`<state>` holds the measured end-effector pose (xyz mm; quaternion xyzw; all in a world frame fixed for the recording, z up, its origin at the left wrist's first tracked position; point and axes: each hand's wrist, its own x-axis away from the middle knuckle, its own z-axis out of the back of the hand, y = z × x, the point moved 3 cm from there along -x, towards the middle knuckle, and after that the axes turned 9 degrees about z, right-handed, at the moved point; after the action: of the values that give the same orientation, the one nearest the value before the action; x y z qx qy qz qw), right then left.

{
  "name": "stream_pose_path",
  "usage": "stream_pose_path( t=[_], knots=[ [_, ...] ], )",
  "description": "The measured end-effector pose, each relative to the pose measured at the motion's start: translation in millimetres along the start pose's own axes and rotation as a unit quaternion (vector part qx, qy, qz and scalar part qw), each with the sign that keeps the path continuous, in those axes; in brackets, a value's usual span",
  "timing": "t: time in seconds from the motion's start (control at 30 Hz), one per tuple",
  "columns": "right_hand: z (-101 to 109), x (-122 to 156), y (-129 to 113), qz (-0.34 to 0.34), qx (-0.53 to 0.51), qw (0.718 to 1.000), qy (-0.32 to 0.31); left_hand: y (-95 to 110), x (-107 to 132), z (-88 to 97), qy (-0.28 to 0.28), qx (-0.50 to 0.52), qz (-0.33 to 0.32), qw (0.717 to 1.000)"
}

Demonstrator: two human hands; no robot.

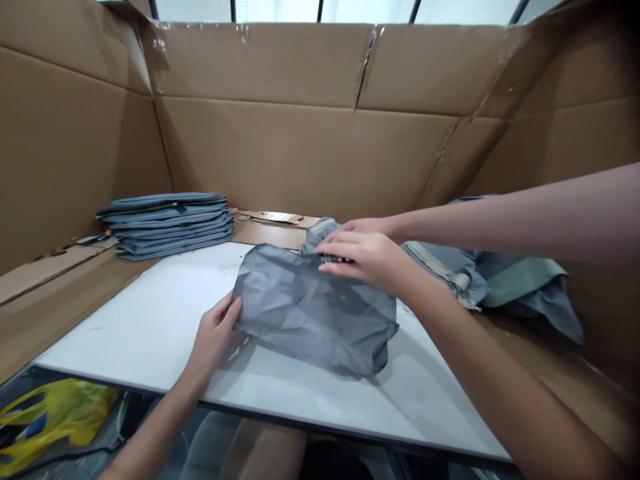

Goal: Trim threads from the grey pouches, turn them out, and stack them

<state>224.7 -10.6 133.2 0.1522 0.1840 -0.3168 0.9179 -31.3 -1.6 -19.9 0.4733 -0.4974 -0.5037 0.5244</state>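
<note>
You are gripping a crumpled grey fabric bag point(310, 313) on the white desk point(140, 320).
Your right hand point(363, 260) is pinching its top edge, your left hand point(215, 337) is holding its side edge, and a co-worker's hand point(357, 227) is touching it beyond.

Landmark: white-topped worktop point(125, 320), a flat board with a dark near edge, set inside a cardboard enclosure.
Rear wall: corrugated cardboard panel point(260, 153) beyond the worktop, with one horizontal fold and a split seam near the top.
Left wall: cardboard panel point(70, 153) left of the worktop, angled into the rear wall.
Right wall: creased cardboard panel point(565, 140) right of the worktop.
Side surface: flattened cardboard sheet point(45, 280) lying along the worktop's left edge.
Windows: bright glazing point(325, 10) above the rear wall, divided by dark vertical mullions.
Light: soft and even, brightest at the glazing.
</note>
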Motion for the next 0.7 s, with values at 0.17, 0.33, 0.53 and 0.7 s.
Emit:
stream_pose_path(
  t=[0.17,0.33,0.53,0.7],
  knots=[
    [3,90,-55,-0.105,-0.052,0.992,0.038,-6,-1,4.0,0.023,0.033,0.034,0.999],
    [-24,180,-87,-0.369,-0.098,0.917,0.118,-11,0,6.7,0.023,0.040,0.053,0.997],
    [-48,216,-87,-0.465,-0.117,0.862,0.163,-14,5,11.3,0.024,0.065,0.080,0.994],
    [-52,236,-76,-0.494,-0.083,0.853,0.143,-18,8,18.0,0.019,-0.005,0.053,0.998]
  ],
)
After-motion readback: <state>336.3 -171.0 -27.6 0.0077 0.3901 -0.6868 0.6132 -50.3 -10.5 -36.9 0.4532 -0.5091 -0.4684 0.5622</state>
